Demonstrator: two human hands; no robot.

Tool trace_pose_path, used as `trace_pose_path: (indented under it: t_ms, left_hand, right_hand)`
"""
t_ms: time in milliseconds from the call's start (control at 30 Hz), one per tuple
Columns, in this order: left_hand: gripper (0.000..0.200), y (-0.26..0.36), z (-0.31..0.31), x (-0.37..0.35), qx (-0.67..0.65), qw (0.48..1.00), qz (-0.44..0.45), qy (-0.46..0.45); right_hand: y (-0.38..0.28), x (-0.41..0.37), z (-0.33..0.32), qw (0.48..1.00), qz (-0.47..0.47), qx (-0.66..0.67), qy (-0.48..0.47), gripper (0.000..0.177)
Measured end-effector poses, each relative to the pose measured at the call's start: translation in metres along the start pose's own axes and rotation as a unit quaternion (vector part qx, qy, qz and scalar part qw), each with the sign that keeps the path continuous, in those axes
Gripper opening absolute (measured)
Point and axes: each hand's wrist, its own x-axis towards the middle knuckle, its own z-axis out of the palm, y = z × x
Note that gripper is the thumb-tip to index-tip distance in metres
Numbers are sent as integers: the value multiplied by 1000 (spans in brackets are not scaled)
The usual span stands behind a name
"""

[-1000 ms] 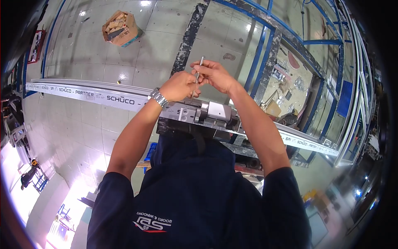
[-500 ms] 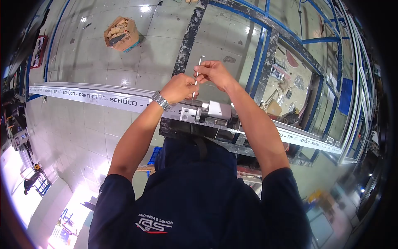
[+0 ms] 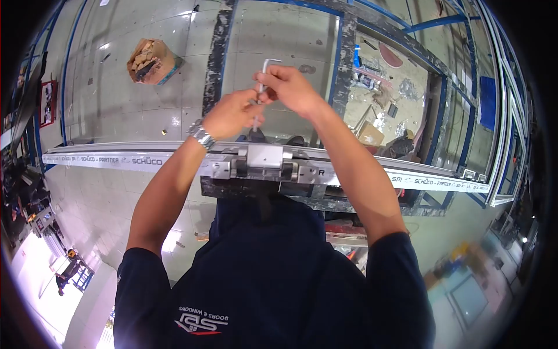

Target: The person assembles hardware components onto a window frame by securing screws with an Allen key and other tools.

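Observation:
An L-shaped hex key (image 3: pixel 266 66) stands roughly upright between my hands, its short bent arm at the top. My right hand (image 3: pixel 290 90) pinches its shaft just below the bend. Lower down, the fingers of my left hand (image 3: pixel 229 113) close around the shaft, and the key's lower end shows under them, a little blurred. Below the hands, a silver door hinge (image 3: pixel 264 156) with metal end blocks sits on a long aluminium profile (image 3: pixel 145 160) wrapped in printed Schüco film. A metal watch is on the left wrist.
The profile runs across the whole view in front of my body, resting on a dark support (image 3: pixel 232 187). Beyond it stand blue and black frame bars (image 3: pixel 343 64). A carton of offcuts (image 3: pixel 152 61) is on the floor at the upper left. Scraps lie at the right.
The view has turned, so the hinge appears further left. Both hands have lifted slightly with the hex key, and its bent top arm now shows clearly.

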Motion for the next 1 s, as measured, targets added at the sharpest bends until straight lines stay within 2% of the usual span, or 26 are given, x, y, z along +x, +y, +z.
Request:
trace_pose_path:
  t_ms: [33, 133, 267, 500, 633, 733, 833, 933, 1000]
  left_hand:
    - [27, 4, 13, 12, 33, 999, 13, -30]
    - [29, 8, 48, 43, -13, 992, -56, -113]
    - [29, 3, 71, 60, -25, 979, -82, -187]
    - [24, -12, 79, 71, -45, 974, -117, -187]
    - [24, -10, 80, 68, -48, 970, -141, -192]
    - [26, -8, 81, 66, -30, 971, -151, -184]
    - [29, -2, 83, 65, 7, 970, -167, -179]
    - [30, -5, 86, 69, -13, 971, -159, -177]
    - [30, -15, 84, 73, -40, 968, -141, -202]
  right_hand:
    - [-2, -11, -16, 1000, -7, -11, 2, 23]
    - [7, -40, -59, 997, 20, -75, 8, 24]
    - [31, -59, -82, 998, 41, -57, 4, 24]
    - [52, -58, -90, 999, 38, -30, -12, 27]
    - [57, -53, -97, 994, 85, 38, -60, 26]
    - [53, -52, -98, 995, 86, -14, -57, 25]
    - [54, -44, -96, 987, 98, -129, -10, 25]
    - [58, -44, -90, 987, 91, -122, 44, 23]
    - [49, -50, -86, 995, 96, 8, 39, 22]
